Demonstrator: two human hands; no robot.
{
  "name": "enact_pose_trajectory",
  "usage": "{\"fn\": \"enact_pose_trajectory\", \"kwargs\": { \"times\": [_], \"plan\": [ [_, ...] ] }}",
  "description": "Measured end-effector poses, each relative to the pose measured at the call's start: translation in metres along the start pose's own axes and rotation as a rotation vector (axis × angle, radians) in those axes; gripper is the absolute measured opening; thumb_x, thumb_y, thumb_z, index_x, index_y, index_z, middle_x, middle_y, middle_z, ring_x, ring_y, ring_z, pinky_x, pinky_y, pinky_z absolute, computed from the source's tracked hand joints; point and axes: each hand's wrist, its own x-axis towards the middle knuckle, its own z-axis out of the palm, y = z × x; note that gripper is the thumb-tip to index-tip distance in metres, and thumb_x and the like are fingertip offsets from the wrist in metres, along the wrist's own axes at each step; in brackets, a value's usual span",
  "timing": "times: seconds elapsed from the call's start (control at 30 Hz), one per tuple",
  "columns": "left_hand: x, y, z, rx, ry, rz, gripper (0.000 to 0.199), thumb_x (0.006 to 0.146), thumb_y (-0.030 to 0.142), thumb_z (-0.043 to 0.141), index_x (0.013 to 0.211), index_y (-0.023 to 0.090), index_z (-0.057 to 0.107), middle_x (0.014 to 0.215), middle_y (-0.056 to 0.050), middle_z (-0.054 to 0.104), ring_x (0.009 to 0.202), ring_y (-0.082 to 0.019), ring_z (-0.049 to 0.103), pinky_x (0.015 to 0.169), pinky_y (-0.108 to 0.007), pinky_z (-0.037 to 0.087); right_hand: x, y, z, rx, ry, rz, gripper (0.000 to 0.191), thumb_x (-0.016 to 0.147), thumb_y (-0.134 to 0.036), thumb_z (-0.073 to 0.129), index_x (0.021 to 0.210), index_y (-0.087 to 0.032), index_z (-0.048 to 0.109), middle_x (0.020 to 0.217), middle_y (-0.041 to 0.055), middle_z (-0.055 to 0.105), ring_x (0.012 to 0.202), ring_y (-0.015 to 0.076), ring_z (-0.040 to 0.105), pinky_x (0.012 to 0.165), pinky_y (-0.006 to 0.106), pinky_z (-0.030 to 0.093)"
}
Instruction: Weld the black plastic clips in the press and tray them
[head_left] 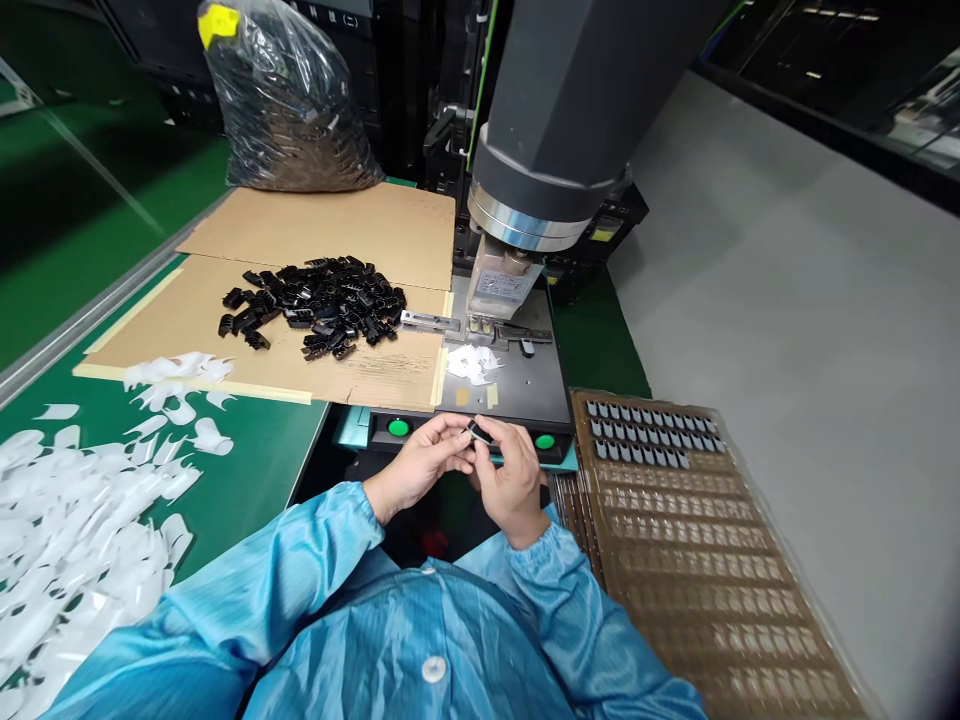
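Observation:
Both hands meet in front of the machine's front panel, between its two green buttons. A small black part is pinched between them. My left hand grips its left side with thumb and fingertips. On its right side, my right hand closes its thumb and fingers round the part. Just beyond the hands, thin white pieces lie on the grey machine plate. Under the press head sits a metal fixture, with one small dark part to its right.
Many black parts are heaped on cardboard at the left. White pieces cover the green table. Behind stands a filled plastic bag. A brown tray at right holds rows of parts at its far end.

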Motion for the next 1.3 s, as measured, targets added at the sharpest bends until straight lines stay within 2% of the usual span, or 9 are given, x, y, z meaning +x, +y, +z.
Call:
{"fn": "enact_pose_trajectory", "kwargs": {
  "times": [0.47, 0.57, 0.7, 0.77, 0.83, 0.93, 1.0, 1.2, 1.3],
  "plan": [
    [0.005, -0.006, -0.002, 0.183, 0.121, 0.115, 0.05, 0.079, 0.047, 0.093, 0.112, 0.015, 0.074, 0.094, -0.005, 0.076, 0.074, -0.012, 0.071, 0.064, -0.021, 0.061, -0.002, 0.006, -0.002, -0.009, -0.059, 0.007, 0.032, 0.103, -0.016, 0.057, 0.131, -0.026, 0.068, 0.12, 0.0076, 0.076, 0.112, 0.0259, 0.069, 0.099, 0.047, 0.059],
    [0.004, -0.003, 0.001, 0.181, 0.123, 0.097, 0.05, 0.08, 0.048, 0.092, 0.111, 0.015, 0.072, 0.092, -0.005, 0.076, 0.075, -0.013, 0.073, 0.066, -0.023, 0.063, -0.005, 0.013, -0.001, 0.003, -0.044, 0.1, 0.032, 0.101, -0.018, 0.058, 0.132, -0.025, 0.066, 0.12, 0.0083, 0.075, 0.11, 0.0254, 0.07, 0.096, 0.044, 0.06],
    [0.001, -0.004, 0.004, 0.125, 0.17, 0.066, 0.051, 0.079, 0.052, 0.092, 0.104, 0.017, 0.065, 0.107, -0.007, 0.076, 0.083, -0.017, 0.077, 0.074, -0.03, 0.066, -0.013, 0.014, -0.001, 0.095, 0.002, 0.272, 0.042, 0.095, -0.012, 0.051, 0.135, -0.023, 0.06, 0.121, 0.0091, 0.072, 0.108, 0.0226, 0.071, 0.093, 0.038, 0.061],
    [-0.001, -0.009, 0.003, 0.108, 0.215, 0.058, 0.052, 0.079, 0.053, 0.092, 0.103, 0.018, 0.062, 0.113, -0.006, 0.075, 0.087, -0.018, 0.077, 0.078, -0.032, 0.066, -0.019, 0.006, 0.0, 0.114, -0.035, 0.282, 0.042, 0.089, -0.008, 0.049, 0.128, -0.022, 0.06, 0.117, 0.0084, 0.07, 0.106, 0.0221, 0.069, 0.095, 0.038, 0.06],
    [-0.002, -0.015, 0.001, 0.118, 0.255, 0.057, 0.052, 0.078, 0.053, 0.093, 0.101, 0.018, 0.062, 0.112, -0.004, 0.074, 0.086, -0.015, 0.075, 0.076, -0.028, 0.064, -0.022, -0.003, 0.003, 0.08, -0.108, 0.274, 0.04, 0.085, -0.009, 0.052, 0.122, -0.022, 0.059, 0.113, 0.0079, 0.066, 0.104, 0.0227, 0.067, 0.095, 0.038, 0.059],
    [-0.005, -0.024, -0.001, 0.211, 0.305, 0.074, 0.052, 0.077, 0.054, 0.093, 0.096, 0.017, 0.063, 0.091, 0.001, 0.069, 0.074, -0.009, 0.066, 0.066, -0.018, 0.056, -0.023, -0.014, 0.009, -0.056, -0.221, 0.293, 0.034, 0.088, -0.019, 0.063, 0.122, -0.024, 0.058, 0.115, 0.0079, 0.065, 0.107, 0.0257, 0.065, 0.096, 0.04, 0.057],
    [-0.009, -0.028, 0.001, 0.264, 0.296, 0.07, 0.052, 0.076, 0.056, 0.093, 0.094, 0.018, 0.063, 0.081, 0.003, 0.064, 0.069, -0.008, 0.06, 0.063, -0.016, 0.052, -0.024, -0.016, 0.01, -0.136, -0.265, 0.311, 0.031, 0.092, -0.028, 0.067, 0.121, -0.025, 0.058, 0.114, 0.0071, 0.065, 0.107, 0.0267, 0.064, 0.097, 0.041, 0.055],
    [-0.022, -0.041, 0.016, 0.336, 0.233, 0.006, 0.054, 0.073, 0.061, 0.093, 0.093, 0.02, 0.063, 0.08, 0.003, 0.062, 0.069, -0.01, 0.057, 0.061, -0.018, 0.051, -0.038, -0.007, 0.002, -0.179, -0.304, 0.256, 0.032, 0.092, -0.031, 0.07, 0.121, -0.025, 0.06, 0.114, 0.0061, 0.067, 0.108, 0.0263, 0.063, 0.098, 0.04, 0.052],
    [-0.025, -0.041, 0.023, 0.443, 0.201, 0.007, 0.055, 0.071, 0.06, 0.095, 0.099, 0.022, 0.067, 0.092, -0.001, 0.07, 0.081, -0.015, 0.066, 0.072, -0.023, 0.059, -0.044, 0.006, -0.011, -0.149, -0.293, 0.259, 0.034, 0.089, -0.032, 0.073, 0.121, -0.025, 0.063, 0.112, 0.0054, 0.067, 0.106, 0.0258, 0.064, 0.094, 0.038, 0.053]
  ]
}}
